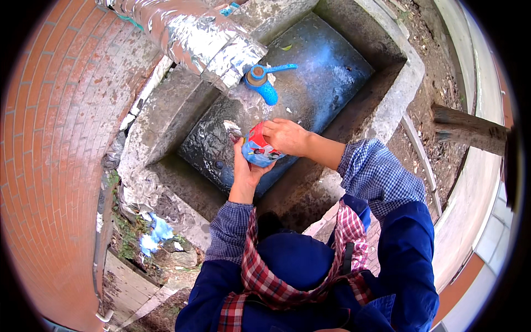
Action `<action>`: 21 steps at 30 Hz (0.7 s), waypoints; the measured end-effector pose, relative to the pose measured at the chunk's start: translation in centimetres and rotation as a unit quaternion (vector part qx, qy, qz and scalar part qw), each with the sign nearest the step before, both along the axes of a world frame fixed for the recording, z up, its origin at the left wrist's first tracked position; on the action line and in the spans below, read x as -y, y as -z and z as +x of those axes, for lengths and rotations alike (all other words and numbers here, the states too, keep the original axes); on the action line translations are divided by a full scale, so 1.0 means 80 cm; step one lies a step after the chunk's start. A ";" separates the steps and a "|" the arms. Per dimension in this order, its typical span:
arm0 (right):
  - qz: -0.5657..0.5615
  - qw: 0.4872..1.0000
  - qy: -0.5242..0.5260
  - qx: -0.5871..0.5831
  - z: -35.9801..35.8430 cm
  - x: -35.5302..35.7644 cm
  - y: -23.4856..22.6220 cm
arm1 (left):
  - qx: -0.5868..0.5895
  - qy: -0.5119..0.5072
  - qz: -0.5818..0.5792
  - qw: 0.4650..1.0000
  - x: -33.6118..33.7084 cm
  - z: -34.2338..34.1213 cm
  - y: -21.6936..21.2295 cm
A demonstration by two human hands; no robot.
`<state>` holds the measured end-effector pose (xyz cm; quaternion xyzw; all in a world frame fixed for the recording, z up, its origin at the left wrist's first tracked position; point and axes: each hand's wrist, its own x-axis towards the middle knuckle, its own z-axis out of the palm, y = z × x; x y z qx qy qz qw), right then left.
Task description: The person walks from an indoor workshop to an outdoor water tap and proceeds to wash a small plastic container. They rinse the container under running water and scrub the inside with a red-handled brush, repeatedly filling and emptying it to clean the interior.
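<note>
A small red and blue carton (259,149) is held over the wet concrete basin (332,72), just near of the blue tap (264,83). It is cupped from below by the left hand (243,166) and clamped from above by the right hand (285,136). Being wet, it could slip into the basin.

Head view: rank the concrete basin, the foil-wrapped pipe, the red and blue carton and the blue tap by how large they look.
1. concrete basin
2. foil-wrapped pipe, nearer the camera, so enlarged
3. red and blue carton, held by the left hand and right hand
4. blue tap, close to the carton in apparent size; ranking unsure
</note>
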<state>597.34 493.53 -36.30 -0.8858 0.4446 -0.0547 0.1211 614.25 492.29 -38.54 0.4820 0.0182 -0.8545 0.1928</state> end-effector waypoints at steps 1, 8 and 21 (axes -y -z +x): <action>0.002 1.000 0.000 -0.008 0.002 0.001 0.002 | 0.002 -0.001 0.002 1.000 -0.001 0.001 -0.003; 0.055 0.998 0.033 -0.007 0.004 0.003 0.008 | 0.000 -0.006 0.003 1.000 -0.007 -0.004 -0.003; 0.113 0.990 0.085 -0.014 0.005 0.011 -0.011 | 0.002 -0.002 -0.004 1.000 -0.002 -0.007 -0.010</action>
